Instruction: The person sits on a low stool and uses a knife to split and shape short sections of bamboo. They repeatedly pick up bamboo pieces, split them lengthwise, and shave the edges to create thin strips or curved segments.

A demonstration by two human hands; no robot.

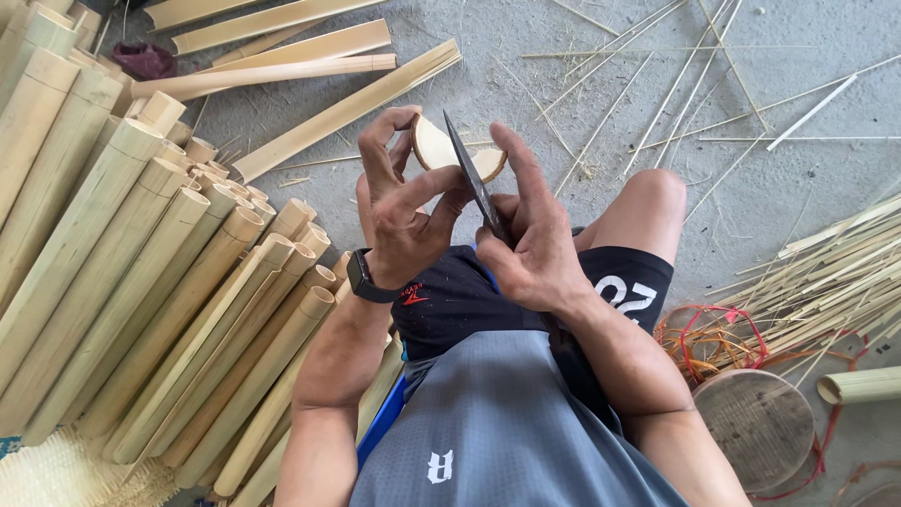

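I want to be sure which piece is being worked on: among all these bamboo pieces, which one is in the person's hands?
The short bamboo section, held up by the left hand, with the dark blade in the right hand across it. The stacked bamboo tubes are untouched.

A short, pale half-round piece of split bamboo is held up over the grey floor, its cut face upward. A dark, narrow knife blade (point away) crosses it, edge pressed into the wood.
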